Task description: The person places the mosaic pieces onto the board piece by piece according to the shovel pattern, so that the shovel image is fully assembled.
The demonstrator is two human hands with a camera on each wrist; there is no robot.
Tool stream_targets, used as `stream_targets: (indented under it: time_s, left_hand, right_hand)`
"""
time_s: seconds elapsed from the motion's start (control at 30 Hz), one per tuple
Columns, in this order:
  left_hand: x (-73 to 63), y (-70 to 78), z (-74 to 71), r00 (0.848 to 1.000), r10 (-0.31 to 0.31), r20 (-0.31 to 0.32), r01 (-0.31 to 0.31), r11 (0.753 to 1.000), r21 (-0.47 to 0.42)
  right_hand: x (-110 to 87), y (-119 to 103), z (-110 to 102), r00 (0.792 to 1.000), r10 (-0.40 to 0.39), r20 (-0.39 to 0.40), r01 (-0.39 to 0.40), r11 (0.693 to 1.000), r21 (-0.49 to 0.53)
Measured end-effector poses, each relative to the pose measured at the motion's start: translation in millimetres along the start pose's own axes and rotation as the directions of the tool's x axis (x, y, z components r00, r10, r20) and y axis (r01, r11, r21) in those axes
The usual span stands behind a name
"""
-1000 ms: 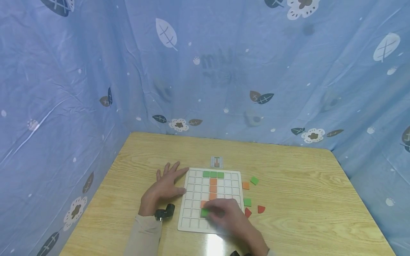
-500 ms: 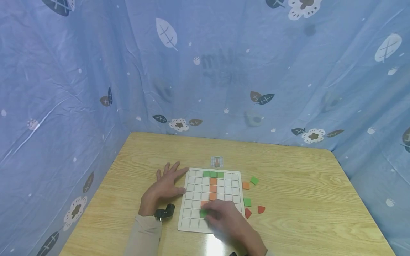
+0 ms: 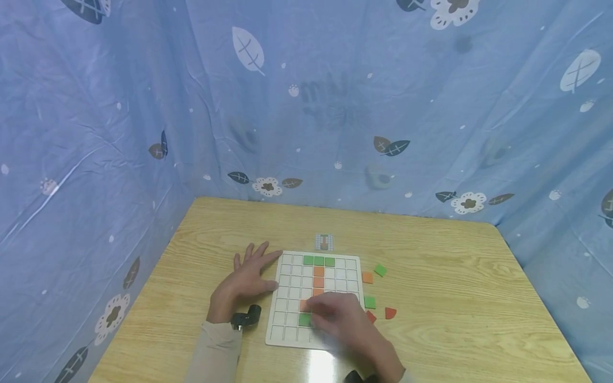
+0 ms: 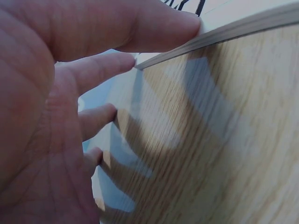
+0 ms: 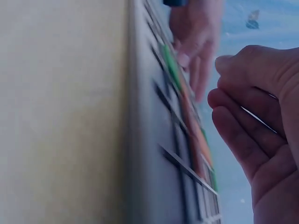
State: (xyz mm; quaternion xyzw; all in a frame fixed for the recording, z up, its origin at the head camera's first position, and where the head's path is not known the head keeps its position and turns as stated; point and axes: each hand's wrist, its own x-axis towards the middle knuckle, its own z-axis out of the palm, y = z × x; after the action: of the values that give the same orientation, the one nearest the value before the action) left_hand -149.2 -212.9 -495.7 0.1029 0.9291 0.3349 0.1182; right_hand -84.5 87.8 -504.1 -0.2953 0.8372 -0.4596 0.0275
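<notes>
Hovering over the board, the right hand has its fingers loosely curled and holds nothing. The green tile lies flat in a cell just left of its fingertips — square, no long axis, edges in line with the grid. The right hand is nearer. The left hand lies flat on the table, fingers straight, thumb touching the board's left edge.

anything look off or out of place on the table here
Nothing damaged or spilled. Only untidy bit: loose pieces scattered right of the grid board, and one green square there lies turned at an angle, unlike the tiles seated squarely in the board's cells.
</notes>
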Motion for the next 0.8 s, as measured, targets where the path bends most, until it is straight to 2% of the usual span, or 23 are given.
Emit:
stream_targets:
  time_s: [0.07,0.13,0.23,0.4,0.57,0.8]
  left_hand:
    - [0.3,0.1,-0.1,1.0,0.0,0.0,0.0,1.0,0.0]
    - [0.4,0.2,-0.1,1.0,0.0,0.0,0.0,1.0,0.001]
    - [0.8,-0.2,0.1,1.0,-0.002,0.001,0.002,1.0,0.003]
    - [0.5,-0.1,0.2,1.0,0.001,-0.002,-0.001,1.0,0.006]
    - [-0.1,1.4,0.7,1.0,-0.002,-0.001,0.002,1.0,0.0]
    - [-0.3,1.9,0.9,1.0,-0.01,-0.001,0.01,1.0,0.001]
  right_hand:
    - [3.8,3.4,-9.0,0.998,-0.051,-0.041,0.049,0.998,-0.047]
    - [6.6,5.6,-20.2,0.994,-0.08,-0.08,0.072,0.992,-0.103]
    - [9.6,10.2,-38.0,0.984,-0.112,-0.141,0.093,0.986,-0.135]
    - [11.4,18.5,-69.2,0.975,-0.055,-0.215,0.015,0.983,-0.183]
    - [10.8,32.8,-95.1,0.952,-0.008,-0.305,-0.054,0.979,-0.194]
    - [2.5,57.1,-115.1,0.904,0.083,-0.418,-0.118,0.991,-0.059]
